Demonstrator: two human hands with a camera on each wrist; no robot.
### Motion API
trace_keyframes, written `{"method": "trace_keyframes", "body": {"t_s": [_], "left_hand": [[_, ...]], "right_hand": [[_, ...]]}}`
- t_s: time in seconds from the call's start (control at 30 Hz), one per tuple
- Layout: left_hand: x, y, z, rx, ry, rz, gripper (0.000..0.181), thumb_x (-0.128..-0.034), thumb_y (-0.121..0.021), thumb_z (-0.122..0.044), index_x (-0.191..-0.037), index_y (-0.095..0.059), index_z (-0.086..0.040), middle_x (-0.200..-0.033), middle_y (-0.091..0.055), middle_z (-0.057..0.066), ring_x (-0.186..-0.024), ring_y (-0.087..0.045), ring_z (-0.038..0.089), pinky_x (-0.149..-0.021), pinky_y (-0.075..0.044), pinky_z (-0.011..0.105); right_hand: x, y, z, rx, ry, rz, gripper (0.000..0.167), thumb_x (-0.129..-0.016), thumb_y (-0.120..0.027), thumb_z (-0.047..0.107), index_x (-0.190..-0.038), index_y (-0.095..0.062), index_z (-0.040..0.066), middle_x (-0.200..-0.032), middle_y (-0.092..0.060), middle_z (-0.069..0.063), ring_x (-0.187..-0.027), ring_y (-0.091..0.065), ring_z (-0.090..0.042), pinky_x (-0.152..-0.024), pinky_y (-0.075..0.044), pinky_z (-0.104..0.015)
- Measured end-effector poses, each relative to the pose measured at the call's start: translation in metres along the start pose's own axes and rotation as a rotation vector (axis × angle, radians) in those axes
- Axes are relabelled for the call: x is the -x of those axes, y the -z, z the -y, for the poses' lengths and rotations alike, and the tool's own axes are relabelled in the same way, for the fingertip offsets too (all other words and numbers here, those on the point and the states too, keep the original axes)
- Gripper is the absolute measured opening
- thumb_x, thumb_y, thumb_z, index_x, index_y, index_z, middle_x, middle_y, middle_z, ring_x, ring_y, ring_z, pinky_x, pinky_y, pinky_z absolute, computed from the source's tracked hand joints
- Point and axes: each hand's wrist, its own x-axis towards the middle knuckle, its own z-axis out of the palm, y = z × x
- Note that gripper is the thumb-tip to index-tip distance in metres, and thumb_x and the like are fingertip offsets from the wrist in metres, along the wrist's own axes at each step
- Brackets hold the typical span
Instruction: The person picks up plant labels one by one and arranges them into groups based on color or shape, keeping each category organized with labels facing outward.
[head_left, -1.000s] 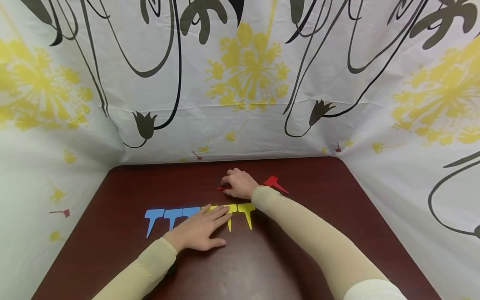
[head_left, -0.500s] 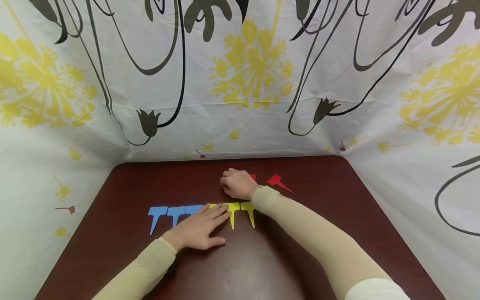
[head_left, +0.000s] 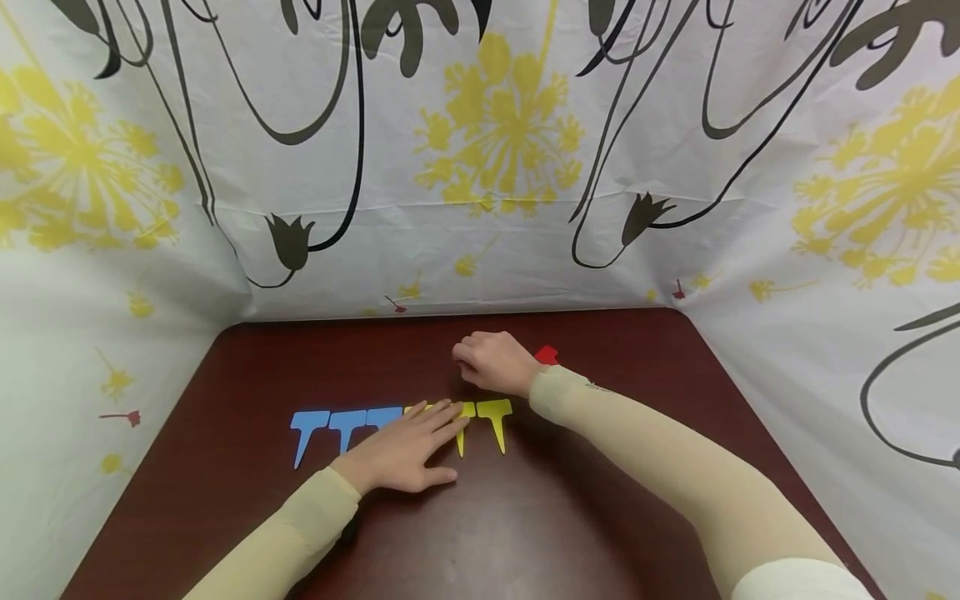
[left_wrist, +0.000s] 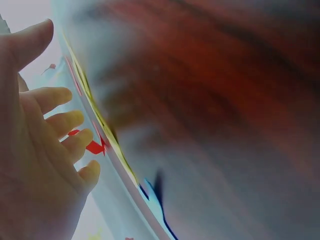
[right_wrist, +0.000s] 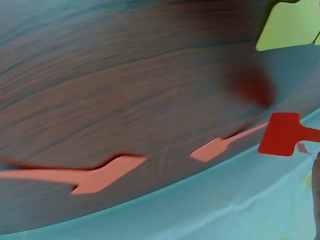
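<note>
Right hand: curled in a narrow pinch (head_left: 495, 362), holding one red plant tag (right_wrist: 280, 134); grip itself cropped in the right wrist view, with only a fingertip (right_wrist: 316, 195) at the edge.
Held red plant tag: thin, flat, T-shaped, apparently plastic; raised above the wood, broad head toward 9 o'clock from the fingertip, stem toward 3 o'clock.
Loose red plant tags: two (right_wrist: 102, 176), same shape, lying flat at about 8 to 9 o'clock from the held one in the right wrist view; just one visible from the head, at 3 o'clock of the right hand.
Left hand: spread wide, fingers extended, palm down (head_left: 401, 450) over the middle of the row; contact impossible to tell.
Blue plant tags: three (head_left: 310, 419), side by side, at 9 to 11 o'clock of the left hand, third stem covered.
Yellow plant tags: three (head_left: 495, 408), continuing the row toward 3 o'clock, two partly under fingers; at 6 to 7 o'clock of the right hand.
Table: dark red-brown, wood-grained, glossy, round-cornered (head_left: 225, 400).
Backdrop: creased white cloth (head_left: 480, 287), printed with yellow blossoms and dark tulips.
Sleeves: two, smooth, cream (head_left: 660, 450).
</note>
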Motion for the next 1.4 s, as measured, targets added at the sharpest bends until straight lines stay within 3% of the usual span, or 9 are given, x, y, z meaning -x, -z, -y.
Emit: {"method": "trace_keyframes", "body": {"t_s": [0.13,0.37,0.8,1.03,1.27,1.4], "left_hand": [[-0.008,0.001,-0.001,-0.004,-0.011,0.005,0.083,-0.0963,-0.051,-0.063,-0.161,-0.025,-0.018,-0.167,-0.017,0.006,-0.153,-0.014,0.026,-0.121,-0.015,0.051],[-0.023,0.002,-0.004,-0.011,-0.034,0.025,0.085,-0.0953,-0.051,-0.065,-0.161,-0.026,-0.017,-0.167,-0.017,0.007,-0.153,-0.014,0.027,-0.121,-0.014,0.051],[-0.044,0.001,-0.009,-0.022,-0.040,0.055,0.092,-0.0911,-0.054,-0.069,-0.162,-0.024,-0.018,-0.168,-0.015,0.005,-0.153,-0.013,0.024,-0.122,-0.012,0.049],[-0.049,-0.004,-0.009,-0.041,-0.022,0.071,0.101,-0.0837,-0.059,-0.074,-0.162,-0.024,-0.020,-0.168,-0.016,0.003,-0.153,-0.015,0.022,-0.122,-0.012,0.050],[-0.052,-0.003,-0.008,-0.053,-0.019,0.075,0.105,-0.0804,-0.060,-0.077,-0.162,-0.024,-0.021,-0.168,-0.016,0.001,-0.153,-0.014,0.020,-0.122,-0.010,0.050],[-0.052,-0.002,-0.008,-0.051,-0.020,0.081,0.105,-0.0807,-0.060,-0.077,-0.162,-0.024,-0.020,-0.168,-0.017,0.000,-0.153,-0.015,0.020,-0.122,-0.011,0.051]], "right_hand": [[0.015,0.014,-0.007,-0.032,-0.001,-0.059,0.009,-0.088,-0.073,0.013,-0.097,-0.070,0.015,-0.084,-0.065,0.004,-0.072,-0.060,-0.010,-0.063,-0.053,-0.026],[0.046,0.030,-0.016,0.012,0.014,-0.117,0.012,-0.086,-0.076,0.013,-0.092,-0.065,0.016,-0.077,-0.060,0.004,-0.066,-0.054,-0.009,-0.055,-0.049,-0.024],[0.096,0.035,-0.014,0.004,0.047,-0.184,0.007,-0.086,-0.070,0.011,-0.089,-0.068,0.017,-0.085,-0.064,0.006,-0.074,-0.061,-0.011,-0.061,-0.055,-0.029],[0.122,0.036,-0.002,-0.007,0.063,-0.170,0.007,-0.087,-0.070,0.010,-0.093,-0.068,0.014,-0.092,-0.067,0.004,-0.078,-0.064,-0.010,-0.065,-0.058,-0.029],[0.140,0.036,0.005,-0.026,0.058,-0.150,0.011,-0.086,-0.071,0.010,-0.096,-0.067,0.013,-0.091,-0.065,0.006,-0.070,-0.059,-0.004,-0.057,-0.054,-0.024],[0.147,0.033,0.008,-0.059,0.069,-0.139,0.011,-0.086,-0.070,0.009,-0.097,-0.069,0.011,-0.093,-0.063,0.006,-0.073,-0.059,-0.003,-0.058,-0.055,-0.023]]}}
